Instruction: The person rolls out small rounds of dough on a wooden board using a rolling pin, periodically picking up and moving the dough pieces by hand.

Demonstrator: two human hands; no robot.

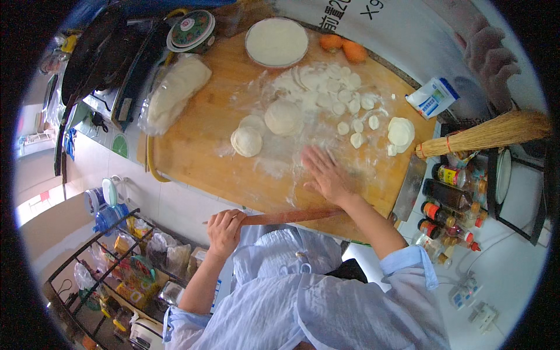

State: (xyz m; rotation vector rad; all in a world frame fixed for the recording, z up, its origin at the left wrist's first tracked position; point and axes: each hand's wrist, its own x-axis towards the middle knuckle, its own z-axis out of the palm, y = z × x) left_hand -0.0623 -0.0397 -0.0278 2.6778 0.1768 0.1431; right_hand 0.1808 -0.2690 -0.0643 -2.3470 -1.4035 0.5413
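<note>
My left hand (225, 232) is closed around one end of a wooden rolling pin (293, 216), which lies along the near edge of the wooden board (205, 170). Flat, with its fingers apart, my right hand (326, 175) is over the floured wood, beyond the pin's other end; whether it touches the board I cannot tell. Farther off are a larger stack of round dough wrappers (283, 117) and a smaller stack (246, 141). Several small dough discs (343, 96) lie in flour at the back right. A lump of dough (401, 132) sits near the right edge.
Bagged dough (177, 94) lies at the left, near a lidded patterned pot (191, 31). A round container of flour (277, 42) and orange fruits (354, 51) stand at the back. At right are a white packet (433, 98), a straw brush (481, 133), a cleaver (410, 188) and sauce bottles (448, 194).
</note>
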